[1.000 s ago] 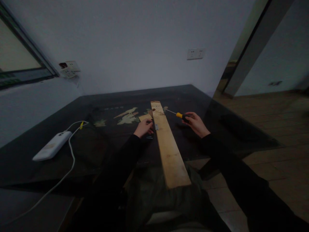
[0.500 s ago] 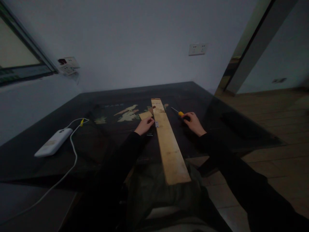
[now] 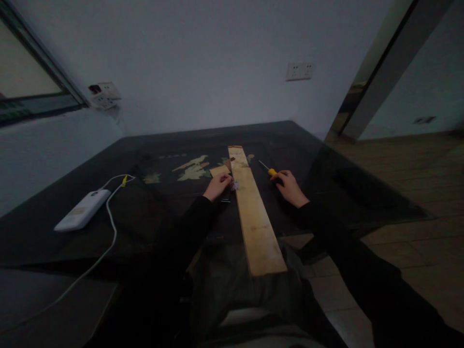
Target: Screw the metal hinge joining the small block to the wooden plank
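A long wooden board (image 3: 255, 217) lies lengthwise on the dark table, its near end jutting past the table edge over my lap. On its left edge sits a small silvery metal piece (image 3: 235, 185), which looks like a hinge. Beside that piece is my left hand (image 3: 217, 187), thumb and forefinger pinched together; what is between them is too small to make out. Right of the board, my right hand (image 3: 290, 187) grips a screwdriver by its yellow handle (image 3: 271, 172), with the shaft pointing away to the left. Thin screw-like bits (image 3: 225, 200) lie below my left hand.
Behind my left hand lies a flat tan piece (image 3: 219, 170). A white power bank (image 3: 82, 210) with a pale cable (image 3: 113, 227) is on the table's left side. The wall (image 3: 203, 72) rises behind the table (image 3: 163, 222). A dark flat object (image 3: 358, 186) rests at the right.
The metal piece shows wider now, standing out more from the board's left edge by my left fingertips. My right hand and the screwdriver stay nearly in place. The view has shifted slightly.
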The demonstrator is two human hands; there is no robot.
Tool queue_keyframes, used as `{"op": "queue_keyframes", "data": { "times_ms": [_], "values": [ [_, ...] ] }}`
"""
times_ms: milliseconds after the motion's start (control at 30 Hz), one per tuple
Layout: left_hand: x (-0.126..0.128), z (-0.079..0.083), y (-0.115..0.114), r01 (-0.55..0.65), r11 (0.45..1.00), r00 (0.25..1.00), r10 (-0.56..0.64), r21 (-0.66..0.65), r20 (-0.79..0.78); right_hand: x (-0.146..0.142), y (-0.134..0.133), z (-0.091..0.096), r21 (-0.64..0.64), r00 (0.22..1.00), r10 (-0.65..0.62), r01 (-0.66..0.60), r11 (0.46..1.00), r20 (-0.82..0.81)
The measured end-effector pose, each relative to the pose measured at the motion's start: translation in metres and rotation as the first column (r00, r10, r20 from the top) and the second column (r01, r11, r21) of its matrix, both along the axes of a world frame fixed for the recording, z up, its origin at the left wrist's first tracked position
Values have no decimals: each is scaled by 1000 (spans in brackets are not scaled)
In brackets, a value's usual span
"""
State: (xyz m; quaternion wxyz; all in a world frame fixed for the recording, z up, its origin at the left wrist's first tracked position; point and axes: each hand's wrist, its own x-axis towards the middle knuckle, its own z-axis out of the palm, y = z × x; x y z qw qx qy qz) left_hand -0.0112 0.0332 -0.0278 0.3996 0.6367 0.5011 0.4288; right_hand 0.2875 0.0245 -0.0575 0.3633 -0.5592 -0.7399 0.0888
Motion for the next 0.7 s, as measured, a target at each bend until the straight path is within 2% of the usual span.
{"op": "queue_keyframes", "data": {
  "times_ms": [167,300,467,567,700],
  "values": [
    [1,-2,0,-38,999,996,40,-16,82,-3,-5,5,-23,998,-25,26,999,56],
    [1,-4,1,-42,999,997,41,7,59,-3,-10,11,-35,996,-54,57,998,77],
    [0,-5,1,-54,994,997,59,100,-42,-17,-23,30,127,991,-132,129,984,14],
    [0,-5,0,-50,993,998,54,106,-35,-45,-27,48,155,1000,28,-28,988,2],
    [0,-3,-1,-62,992,998,64,106,-19,-92,-17,61,19,949,296,-299,954,105]
  ]
}}
